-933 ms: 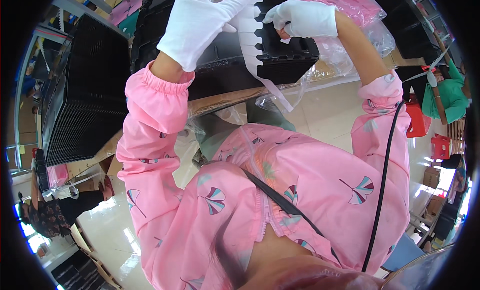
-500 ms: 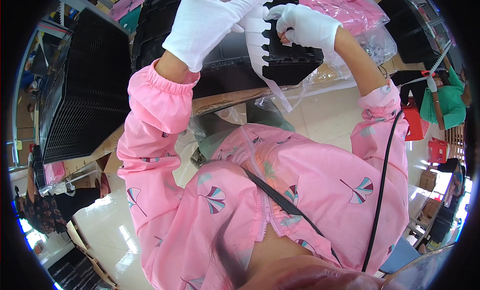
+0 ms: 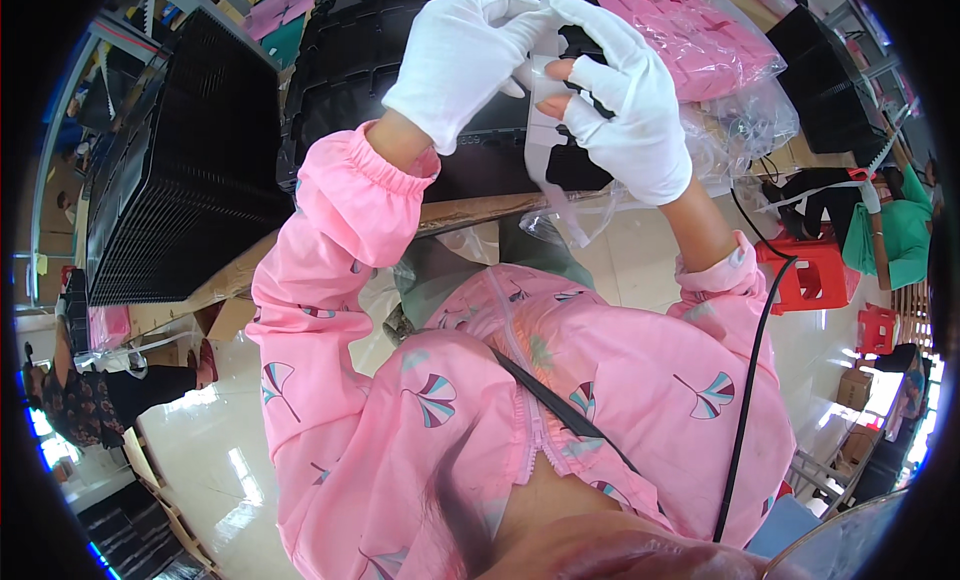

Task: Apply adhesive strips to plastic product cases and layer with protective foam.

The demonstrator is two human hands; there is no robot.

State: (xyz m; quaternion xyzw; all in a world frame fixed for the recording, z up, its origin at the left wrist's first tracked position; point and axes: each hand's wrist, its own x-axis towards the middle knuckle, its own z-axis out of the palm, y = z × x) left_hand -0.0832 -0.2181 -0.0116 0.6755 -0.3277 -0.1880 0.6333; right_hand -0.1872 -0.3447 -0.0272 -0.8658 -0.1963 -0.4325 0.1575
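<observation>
My left hand [image 3: 465, 65], in a white glove, pinches a long white strip with a notched edge near its upper end. My right hand [image 3: 640, 105] is gloved too, with two bare fingertips showing. It is at the same strip [image 3: 540, 150], one finger reaching up to the part by my left fingertips and the bare tips against its side. The strip hangs down in front of a stack of black plastic trays [image 3: 370, 75], its tail curling past the table edge. My fingers hide the exact grip at the top.
Pink sheets in clear plastic wrap [image 3: 690, 40] lie right of the trays. A tall black tray stack [image 3: 180, 160] stands at left, another [image 3: 825, 80] at far right. A red stool [image 3: 810, 280] is on the floor near a person in green [image 3: 905, 235]. A black cable [image 3: 755, 400] hangs beside my right arm.
My right hand has moved down and left from the tray edge onto the strip, its fingers turned toward my left hand. My left hand has shifted slightly right and down in the picture.
</observation>
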